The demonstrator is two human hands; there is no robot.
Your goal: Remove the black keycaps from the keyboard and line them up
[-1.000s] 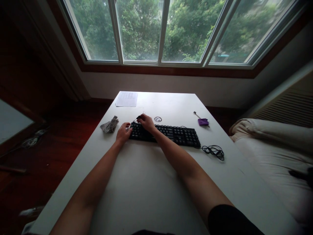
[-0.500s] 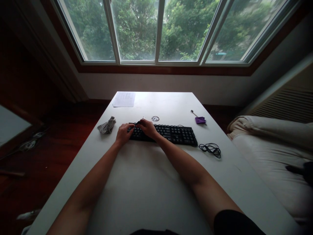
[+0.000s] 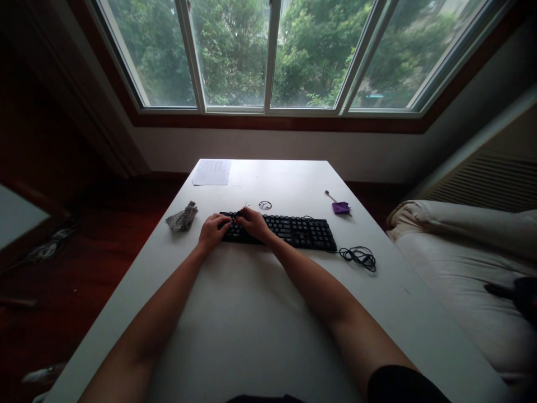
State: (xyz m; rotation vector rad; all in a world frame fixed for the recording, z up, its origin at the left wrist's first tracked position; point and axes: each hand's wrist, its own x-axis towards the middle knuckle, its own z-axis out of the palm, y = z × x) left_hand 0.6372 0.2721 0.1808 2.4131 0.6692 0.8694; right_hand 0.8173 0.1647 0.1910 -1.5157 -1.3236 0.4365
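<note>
A black full-size keyboard lies lengthwise across the white table. My left hand is at its left end, thumb and fingers curled towards each other over the keys; what is between their tips is too small to make out. Just beside it, my right hand reaches over the left-hand keys, with its fingers bent together. Around those fingertips there is something small and dark, and thin pale wire-like strands show just beyond them. Both hands nearly meet. The keyboard's coiled black cable lies off its right end.
A crumpled grey cloth lies left of the keyboard. Behind it are a round object and a printed sheet. To the right lies a purple item near a thin brush-like stick. A padded seat stands beside the table.
The view has shifted slightly. My fingers have moved a little over the keyboard's left end, and the dark piece by my left fingertips shows less. The other things on the table stay put.
</note>
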